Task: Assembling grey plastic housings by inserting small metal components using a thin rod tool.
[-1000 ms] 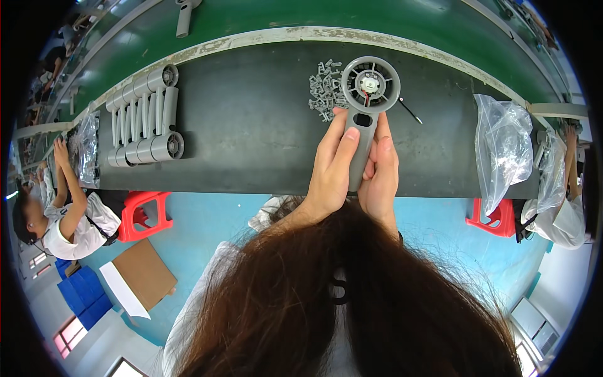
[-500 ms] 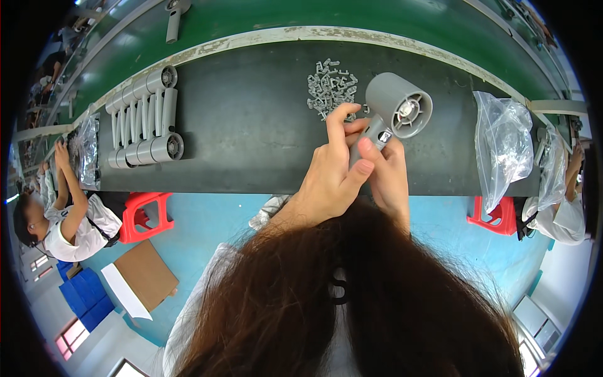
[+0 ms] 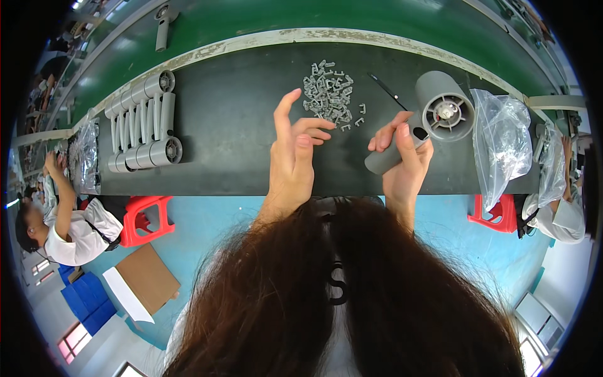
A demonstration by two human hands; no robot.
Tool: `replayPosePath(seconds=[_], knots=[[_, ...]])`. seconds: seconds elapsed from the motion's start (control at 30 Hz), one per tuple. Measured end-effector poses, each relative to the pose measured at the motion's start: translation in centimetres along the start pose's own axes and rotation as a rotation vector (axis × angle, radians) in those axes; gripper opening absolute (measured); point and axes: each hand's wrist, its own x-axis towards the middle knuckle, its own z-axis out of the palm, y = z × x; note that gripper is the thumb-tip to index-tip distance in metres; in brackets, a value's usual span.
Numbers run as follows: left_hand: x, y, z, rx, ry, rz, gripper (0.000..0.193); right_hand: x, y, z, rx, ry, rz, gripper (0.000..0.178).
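Note:
My right hand (image 3: 405, 166) is wrapped round the handle of a grey handheld fan housing (image 3: 440, 86). Its round head tilts up and to the right, and the spoked grille faces me. A dark opening shows on the handle near the thumb. My left hand (image 3: 290, 160) hovers over the table with its fingers apart and nothing visible in them. Just beyond its fingertips lies a heap of small grey plastic clips (image 3: 328, 93). Several loose clips (image 3: 359, 121) lie to the right of the heap. A slim black tool (image 3: 388, 91) rests between the heap and the fan head.
Several similar grey fan housings (image 3: 147, 152) lie in rows on the dark table (image 3: 232, 125) at left. A clear plastic bag (image 3: 502, 141) sits at the right edge. Beyond the pale ledge runs a green surface (image 3: 251, 16) carrying another fan housing (image 3: 162, 31). A person (image 3: 69, 220) works at far left.
My left hand has let go of the fan housing and moved left, its fingers spreading. My right hand has carried the housing right and turned its grille toward me, uncovering the black tool.

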Motion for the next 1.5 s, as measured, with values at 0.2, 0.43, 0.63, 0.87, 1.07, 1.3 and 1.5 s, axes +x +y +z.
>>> replayPosePath(seconds=[0.2, 0.43, 0.63, 0.87, 1.07, 1.3, 1.5], knots=[[-0.5, 0.5, 0.8, -0.017, -0.057, -0.068, 0.076, -0.3, -0.4, 1.1, -0.073, -0.006, 0.079, 0.016], [-0.4, 0.7, 0.9, -0.031, -0.134, -0.102, 0.074, -0.5, 0.0, 1.2, -0.106, -0.016, 0.109, 0.020], [-0.1, 1.2, 3.3, -0.579, -0.268, -0.277, 0.055, -1.0, 1.0, 1.5, -0.200, -0.160, 0.146, 0.057], [-0.4, 0.5, 5.0, -0.465, -0.151, -0.264, 0.042, 0.0, 1.9, 1.5, -1.132, 0.051, -0.366, 0.062], [0.5, 1.2, 4.2, -0.654, -0.147, -0.342, 0.041, 0.4, 0.6, 0.8, -0.713, 0.153, -0.233, 0.066], [0.0, 1.6, 3.5, -0.568, -0.128, -0.326, 0.043, -0.3, 1.6, -0.8, -0.628, 0.119, -0.206, 0.062], [0.2, 2.6, 3.9, -0.611, -0.161, -0.361, 0.036, -0.6, 1.6, -1.4, -0.607, 0.093, -0.168, 0.058]])
